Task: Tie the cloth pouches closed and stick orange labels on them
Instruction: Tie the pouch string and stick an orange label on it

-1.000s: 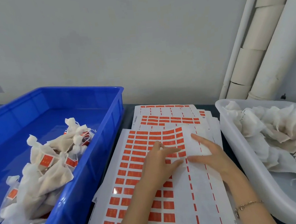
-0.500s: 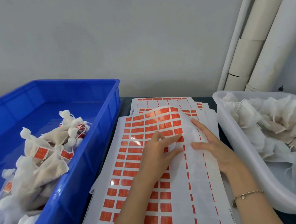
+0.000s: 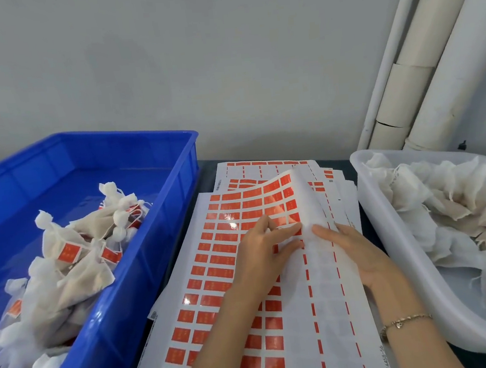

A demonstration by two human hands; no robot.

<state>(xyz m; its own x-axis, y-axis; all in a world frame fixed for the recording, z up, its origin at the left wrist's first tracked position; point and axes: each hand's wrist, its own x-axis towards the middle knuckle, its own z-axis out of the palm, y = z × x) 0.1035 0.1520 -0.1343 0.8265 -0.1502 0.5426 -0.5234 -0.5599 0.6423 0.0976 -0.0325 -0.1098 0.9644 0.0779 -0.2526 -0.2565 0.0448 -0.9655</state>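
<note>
While both your hands lie on the top sheet (image 3: 222, 263), what matters is the seam where the orange labels (image 3: 229, 206) stop and the stripped backing begins; that seam runs away from you along the sheet's long axis, and your fingertips meet right at it; the left hand (image 3: 260, 253) reaches in from the orange side with most fingers laid out straight, pressing the labels down, though one finger is bent up at the knuckle and you cannot tell whether a tip has caught a label edge; the right hand (image 3: 358, 250) rests flat on the bare backing, fingers straight and pointing up-left, holding nothing; so the last orange column lies just under the left fingertips (image 3: 290, 229), and that hand is the nearer for a peel; beyond the fingers the far corner (image 3: 292, 185) curls up off the stack (image 3: 264, 167) and leans over the seam, which could crowd a peel taken further up; untied pouches (image 3: 433, 195) sit heaped in the white bin (image 3: 403, 257) just beside your right hand, none of them in hand yet; tied, labelled pouches (image 3: 64, 248) lie in the blue bin (image 3: 177, 190) on the left, touching the sheet's edge; judged from this, a label comes first, then a pouch from the right.
</note>
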